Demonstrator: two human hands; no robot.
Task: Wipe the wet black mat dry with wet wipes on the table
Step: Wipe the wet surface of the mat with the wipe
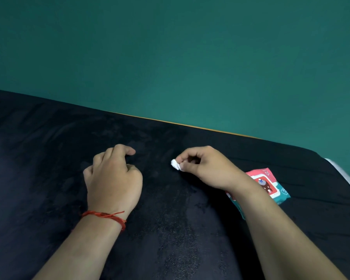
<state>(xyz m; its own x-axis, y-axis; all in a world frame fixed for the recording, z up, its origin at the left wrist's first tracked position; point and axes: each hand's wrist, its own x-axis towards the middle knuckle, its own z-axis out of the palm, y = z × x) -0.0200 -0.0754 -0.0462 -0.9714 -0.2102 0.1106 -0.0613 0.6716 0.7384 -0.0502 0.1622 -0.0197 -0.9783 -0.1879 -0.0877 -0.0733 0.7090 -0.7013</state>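
Observation:
The black mat (170,219) covers the whole table surface and shows faint damp patches. My right hand (206,168) pinches a small crumpled white wipe (175,164) between thumb and fingertips, just above the mat near its middle. My left hand (113,178) rests on the mat to the left with its fingers loosely curled and nothing in it; a red thread bracelet circles that wrist. A pink and teal pack of wet wipes (271,184) lies on the mat at the right, partly hidden behind my right forearm.
A teal wall (170,57) rises right behind the table's far edge, where a thin orange strip (210,129) shows. Something white (348,178) peeks past the mat's right corner.

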